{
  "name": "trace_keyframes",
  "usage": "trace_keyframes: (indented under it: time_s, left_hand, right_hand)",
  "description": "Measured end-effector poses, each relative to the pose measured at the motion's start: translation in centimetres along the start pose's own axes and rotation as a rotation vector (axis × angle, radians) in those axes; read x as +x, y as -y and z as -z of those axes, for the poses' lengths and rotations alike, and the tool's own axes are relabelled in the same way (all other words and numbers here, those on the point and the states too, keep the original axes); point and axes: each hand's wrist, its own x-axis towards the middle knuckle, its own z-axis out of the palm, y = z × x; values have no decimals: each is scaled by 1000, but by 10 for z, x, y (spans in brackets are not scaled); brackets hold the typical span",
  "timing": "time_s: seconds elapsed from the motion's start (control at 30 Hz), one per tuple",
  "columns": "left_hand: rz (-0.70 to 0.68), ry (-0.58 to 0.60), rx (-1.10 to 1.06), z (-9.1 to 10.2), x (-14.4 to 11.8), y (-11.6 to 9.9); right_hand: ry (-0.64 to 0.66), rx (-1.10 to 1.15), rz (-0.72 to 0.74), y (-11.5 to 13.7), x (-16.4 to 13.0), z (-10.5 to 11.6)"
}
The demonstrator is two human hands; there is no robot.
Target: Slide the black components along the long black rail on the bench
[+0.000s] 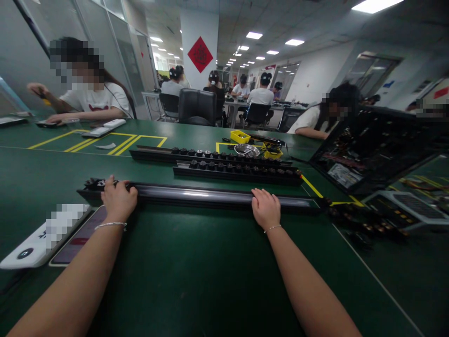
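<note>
A long black rail with a shiny strip [196,194] lies across the green table [196,281] in front of me. My left hand [118,199] grips its left end, fingers curled over the top. My right hand [265,208] grips it right of the middle. Both wrists wear thin bracelets. Behind it lie two more black rails [238,171] set with rows of small round dark parts, the farther one [196,154] longer.
A white device [42,238] and a phone [79,238] lie at my left forearm. Loose black parts [365,224] and a black open case [365,154] sit at right. A yellow bin [240,136] and metal bowl [246,150] stand behind. Other people sit around.
</note>
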Motion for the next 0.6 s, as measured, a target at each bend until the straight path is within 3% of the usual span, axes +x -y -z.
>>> trace_keyframes:
  time_s: [0.3, 0.6]
  left_hand:
    - [-6, 1, 41, -1, 9, -1]
    - [-49, -23, 43, -6, -4, -8]
  right_hand:
    - [-41, 3, -165, 19, 0, -2]
    - [-113, 42, -270, 35, -1, -10]
